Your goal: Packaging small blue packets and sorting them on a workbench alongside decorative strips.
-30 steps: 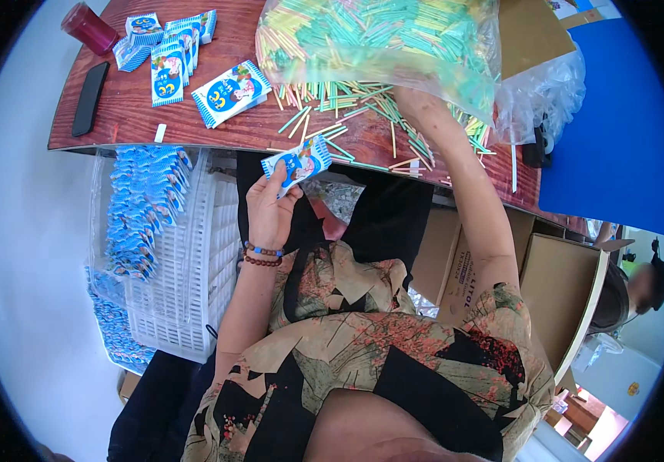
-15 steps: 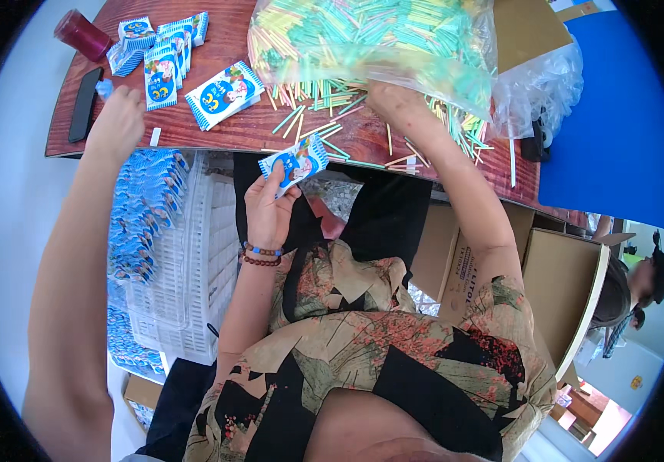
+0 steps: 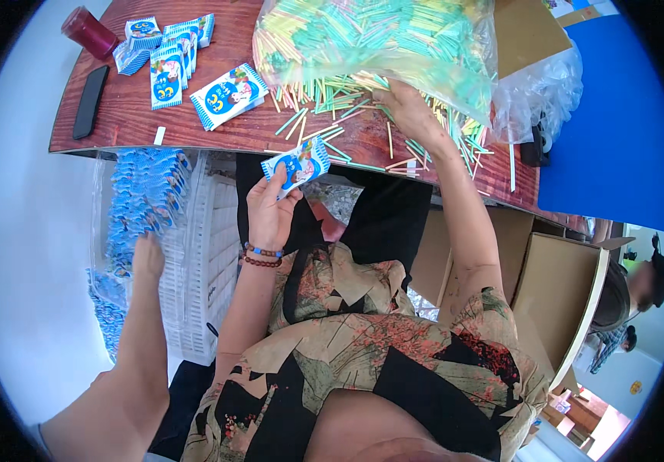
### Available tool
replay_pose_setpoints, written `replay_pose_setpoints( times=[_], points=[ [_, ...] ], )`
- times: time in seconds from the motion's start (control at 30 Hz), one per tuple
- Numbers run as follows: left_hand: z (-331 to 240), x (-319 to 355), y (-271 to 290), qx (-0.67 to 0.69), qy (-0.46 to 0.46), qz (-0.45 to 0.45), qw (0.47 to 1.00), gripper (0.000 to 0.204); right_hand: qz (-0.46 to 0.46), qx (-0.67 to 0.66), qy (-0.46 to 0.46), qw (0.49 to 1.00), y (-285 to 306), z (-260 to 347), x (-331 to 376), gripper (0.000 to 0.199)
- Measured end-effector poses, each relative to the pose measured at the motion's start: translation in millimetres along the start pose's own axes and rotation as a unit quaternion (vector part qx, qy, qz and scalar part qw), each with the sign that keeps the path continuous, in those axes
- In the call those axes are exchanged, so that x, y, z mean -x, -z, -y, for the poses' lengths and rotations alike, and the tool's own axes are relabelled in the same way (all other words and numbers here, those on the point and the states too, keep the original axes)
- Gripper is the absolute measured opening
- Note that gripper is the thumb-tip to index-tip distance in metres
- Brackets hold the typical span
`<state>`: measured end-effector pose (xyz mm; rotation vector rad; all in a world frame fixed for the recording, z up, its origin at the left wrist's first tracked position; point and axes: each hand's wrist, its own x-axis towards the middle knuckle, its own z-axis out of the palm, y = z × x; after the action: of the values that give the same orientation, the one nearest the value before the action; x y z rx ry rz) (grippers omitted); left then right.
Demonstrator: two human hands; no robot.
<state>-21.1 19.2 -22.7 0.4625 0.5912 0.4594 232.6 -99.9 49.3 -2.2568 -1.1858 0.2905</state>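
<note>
My left hand [image 3: 269, 214], with two beaded bracelets at its wrist, pinches a small blue-and-white packet [image 3: 306, 169] just off the table's near edge. Thin green, yellow and pink straws [image 3: 333, 96] spill from a large clear plastic bag [image 3: 378, 48]. Among them is my right hand [image 3: 416, 119], its fingers curled at the bag's mouth and closed on straws; the fingertips are partly hidden. More packets [image 3: 229, 96] lie stacked left of the straws. Another person's hand [image 3: 148, 258] reaches over the packets in the crate on the left.
A white plastic crate [image 3: 197, 254] holding rows of blue packets stands below the table's left side. On the table [image 3: 128, 115] are a dark red cup [image 3: 88, 32], a flat black object [image 3: 90, 102] and more packets. Cardboard boxes [image 3: 547, 285] stand at the right, by a blue panel [image 3: 617, 115].
The other person's hand has moved from the table down to the crate. My right hand has shifted slightly right, its fingers more visible. My left hand still holds the packet in nearly the same place.
</note>
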Motion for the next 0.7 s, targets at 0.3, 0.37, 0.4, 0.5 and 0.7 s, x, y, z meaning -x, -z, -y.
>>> replay_pose_setpoints(
  times=[0.3, 0.37, 0.4, 0.5, 0.7],
  points=[
    [1, 3, 1, -0.001, 0.004, 0.006, 1.000, 0.013, -0.036, -0.356, -0.053, 0.932, -14, 5, 9, 0.022],
    [0, 2, 0, 0.000, 0.005, 0.009, 1.000, 0.013, -0.045, -0.408, -0.038, 0.911, -20, 11, 11, 0.019],
    [0, 3, 0, 0.001, 0.004, 0.012, 1.000, 0.013, -0.072, -0.470, -0.042, 0.879, -23, 17, 14, 0.016],
    [2, 3, -2, 0.001, 0.005, 0.009, 1.000, 0.013, -0.125, -0.492, -0.029, 0.861, -47, 8, 13, 0.015],
    [0, 3, 1, -0.001, 0.005, -0.001, 1.000, 0.013, -0.157, -0.316, -0.033, 0.935, -54, -2, 11, 0.015]
  ],
)
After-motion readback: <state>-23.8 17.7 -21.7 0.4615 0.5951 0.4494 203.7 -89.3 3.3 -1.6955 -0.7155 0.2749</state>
